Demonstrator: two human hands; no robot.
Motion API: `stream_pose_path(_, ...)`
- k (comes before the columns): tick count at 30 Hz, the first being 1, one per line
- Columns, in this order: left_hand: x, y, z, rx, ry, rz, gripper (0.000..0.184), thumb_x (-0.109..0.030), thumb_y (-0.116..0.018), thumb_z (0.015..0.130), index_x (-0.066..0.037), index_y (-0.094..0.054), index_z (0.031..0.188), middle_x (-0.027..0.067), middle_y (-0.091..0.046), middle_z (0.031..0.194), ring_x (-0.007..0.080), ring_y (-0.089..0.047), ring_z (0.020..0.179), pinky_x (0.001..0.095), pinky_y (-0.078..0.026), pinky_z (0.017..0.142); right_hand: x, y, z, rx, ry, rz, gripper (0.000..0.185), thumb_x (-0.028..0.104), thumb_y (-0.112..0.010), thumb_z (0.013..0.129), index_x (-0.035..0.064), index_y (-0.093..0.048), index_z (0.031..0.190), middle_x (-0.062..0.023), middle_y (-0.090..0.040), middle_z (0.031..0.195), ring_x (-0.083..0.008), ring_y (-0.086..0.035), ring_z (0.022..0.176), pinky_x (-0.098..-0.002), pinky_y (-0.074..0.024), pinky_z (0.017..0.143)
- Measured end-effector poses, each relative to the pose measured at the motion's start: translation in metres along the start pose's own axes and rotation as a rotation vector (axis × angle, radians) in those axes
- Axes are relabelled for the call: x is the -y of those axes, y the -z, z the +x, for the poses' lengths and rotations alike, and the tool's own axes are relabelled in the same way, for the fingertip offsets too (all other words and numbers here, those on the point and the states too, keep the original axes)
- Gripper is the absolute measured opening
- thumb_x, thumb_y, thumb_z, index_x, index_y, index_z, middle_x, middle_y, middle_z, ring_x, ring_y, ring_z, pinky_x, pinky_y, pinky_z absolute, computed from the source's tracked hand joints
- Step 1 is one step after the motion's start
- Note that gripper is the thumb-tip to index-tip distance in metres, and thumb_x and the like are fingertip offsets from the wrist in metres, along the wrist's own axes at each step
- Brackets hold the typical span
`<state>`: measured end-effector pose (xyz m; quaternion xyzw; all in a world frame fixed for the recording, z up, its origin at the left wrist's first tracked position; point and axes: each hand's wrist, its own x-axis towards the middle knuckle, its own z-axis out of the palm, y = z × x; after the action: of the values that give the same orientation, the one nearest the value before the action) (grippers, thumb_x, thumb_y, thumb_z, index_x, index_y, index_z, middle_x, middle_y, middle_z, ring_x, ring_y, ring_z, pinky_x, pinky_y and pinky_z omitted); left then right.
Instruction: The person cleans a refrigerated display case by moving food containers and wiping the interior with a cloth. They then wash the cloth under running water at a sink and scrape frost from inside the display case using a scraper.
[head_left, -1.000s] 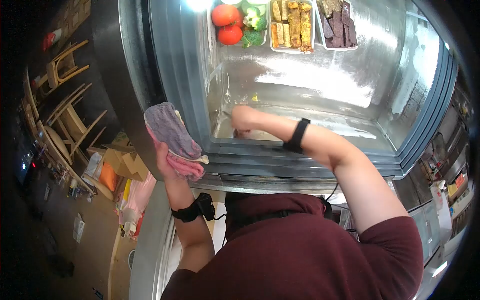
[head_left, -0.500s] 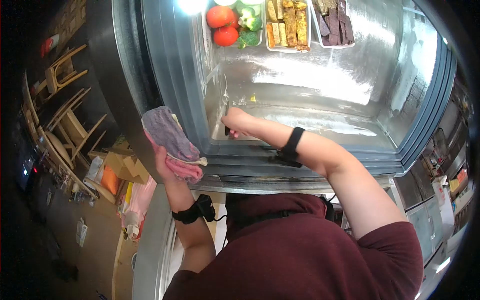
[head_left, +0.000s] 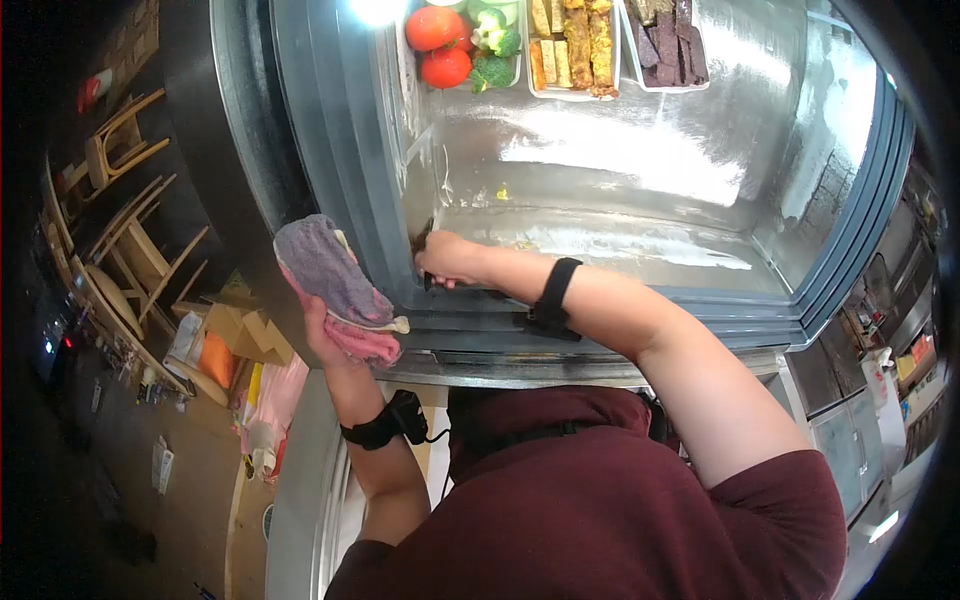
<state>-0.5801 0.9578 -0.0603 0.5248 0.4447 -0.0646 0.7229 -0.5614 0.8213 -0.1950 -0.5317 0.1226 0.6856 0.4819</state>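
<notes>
Left hand (head_left: 316,335) clasps folded grey-and-pink terry cloth (head_left: 325,262), left of the grey-framed, rectangular stainless-steel basin (head_left: 600,185). Right hand (head_left: 450,262) is clenched around a thin dark tool (head_left: 422,242), material unclear, at basin's near-left corner. Small yellow scrap (head_left: 502,191) just beyond; 3 white food containers (head_left: 565,95) at far side.

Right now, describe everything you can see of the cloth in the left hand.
The cloth looks like soft, fuzzy fabric, greyish purple on one face and pink elsewhere, with a pale strip along part of its edge. Folded into a thick, elongated pad, it lies slantwise in the left hand, beside the grey rim. Whether it touches the rim is unclear.
</notes>
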Motion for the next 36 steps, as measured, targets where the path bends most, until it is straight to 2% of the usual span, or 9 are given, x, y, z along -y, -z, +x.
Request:
stream_pose_path(3, -0.004, 0.007, 0.000, 0.072, 0.018, -0.011, 0.071, -0.027, -0.052, 0.078, -0.011, -0.016, 0.137, 0.0191, -0.039, 0.124, 0.0303, -0.047, 0.107, 0.0403, -0.043, 0.085, -0.007, 0.023, 0.024, 0.178, 0.057, -0.491, 0.026, 0.019, -0.049, 0.079, -0.0030, -0.059, 0.070, -0.0136, -0.060, 0.067, -0.0227, -0.059, 0.053, -0.0356, -0.0479, 0.047)
stream_pose_path(4, -0.003, 0.007, 0.001, 0.055, -0.004, -0.007, 0.065, -0.030, -0.052, 0.078, -0.010, -0.023, 0.133, 0.0168, -0.044, 0.120, 0.0278, -0.050, 0.103, 0.0384, -0.045, 0.081, -0.017, 0.036, 0.044, 0.251, 0.097, -0.801, 0.023, 0.018, -0.049, 0.078, -0.0014, -0.061, 0.072, -0.0140, -0.062, 0.071, -0.0237, -0.061, 0.059, -0.0362, -0.0489, 0.050)
stream_pose_path(5, 0.000, 0.005, 0.002, 0.037, -0.027, -0.006, 0.061, -0.032, -0.051, 0.078, -0.008, -0.030, 0.129, 0.0144, -0.048, 0.116, 0.0252, -0.052, 0.099, 0.0366, -0.047, 0.077, -0.021, 0.056, 0.035, 0.043, 0.195, -1.000, 0.022, 0.019, -0.053, 0.075, 0.0056, -0.067, 0.087, -0.0125, -0.065, 0.084, -0.0225, -0.064, 0.079, -0.0396, -0.0500, 0.066)
stream_pose_path(7, 0.002, 0.000, 0.002, 0.013, -0.060, -0.001, 0.057, -0.034, -0.051, 0.078, -0.006, -0.037, 0.125, 0.0121, -0.052, 0.111, 0.0227, -0.055, 0.095, 0.0346, -0.049, 0.073, -0.010, 0.096, 0.015, -0.181, 0.023, -1.050, 0.024, 0.020, -0.054, 0.076, 0.0119, -0.066, 0.095, -0.0080, -0.063, 0.102, -0.0266, -0.060, 0.093, -0.0384, -0.0489, 0.076)
stream_pose_path(9, 0.001, -0.005, -0.001, 0.001, -0.072, 0.009, 0.058, -0.035, -0.051, 0.077, -0.006, -0.036, 0.126, 0.0122, -0.052, 0.111, 0.0227, -0.055, 0.095, 0.0343, -0.050, 0.073, -0.018, 0.125, 0.024, -0.354, 0.155, -1.228, 0.022, 0.017, -0.056, 0.075, 0.0136, -0.066, 0.095, -0.0066, -0.064, 0.097, -0.0269, -0.057, 0.097, -0.0393, -0.0486, 0.076)
stream_pose_path(12, -0.001, -0.003, 0.000, 0.022, -0.059, 0.037, 0.057, -0.034, -0.051, 0.078, -0.006, -0.037, 0.125, 0.0122, -0.052, 0.110, 0.0222, -0.056, 0.093, 0.0327, -0.051, 0.071, -0.030, 0.163, 0.033, -0.536, 0.748, -1.423, 0.019, 0.015, -0.055, 0.072, 0.0154, -0.064, 0.088, -0.0031, -0.058, 0.086, -0.0223, -0.052, 0.094, -0.0379, -0.0473, 0.074)
stream_pose_path(18, 0.005, 0.004, 0.003, -0.035, -0.037, -0.008, 0.058, -0.037, -0.053, 0.077, -0.004, -0.039, 0.122, 0.0128, -0.054, 0.105, 0.0210, -0.058, 0.086, 0.0322, -0.053, 0.064, -0.054, 0.161, 0.067, -0.455, 1.066, -1.469, 0.017, 0.017, -0.053, 0.073, 0.0180, -0.063, 0.087, 0.0005, -0.054, 0.089, -0.0192, -0.051, 0.093, -0.0332, -0.0433, 0.077)
stream_pose_path(27, 0.005, 0.003, 0.004, -0.018, -0.042, -0.044, 0.057, -0.036, -0.054, 0.076, -0.003, -0.040, 0.119, 0.0126, -0.054, 0.102, 0.0205, -0.059, 0.078, 0.0301, -0.053, 0.060, -0.053, 0.165, 0.050, -0.290, 0.940, -1.642, 0.019, 0.018, -0.052, 0.074, 0.0182, -0.062, 0.090, 0.0016, -0.056, 0.094, -0.0177, -0.051, 0.095, -0.0299, -0.0439, 0.076)
stream_pose_path(36, 0.003, -0.004, 0.001, -0.058, -0.039, -0.019, 0.057, -0.038, -0.053, 0.076, -0.004, -0.040, 0.120, 0.0125, -0.054, 0.101, 0.0201, -0.059, 0.076, 0.0302, -0.052, 0.058, -0.031, 0.134, 0.072, -0.269, 0.625, -1.591, 0.018, 0.015, -0.049, 0.079, 0.0153, -0.062, 0.091, -0.0052, -0.064, 0.081, -0.0244, -0.063, 0.077, -0.0375, -0.0499, 0.060)
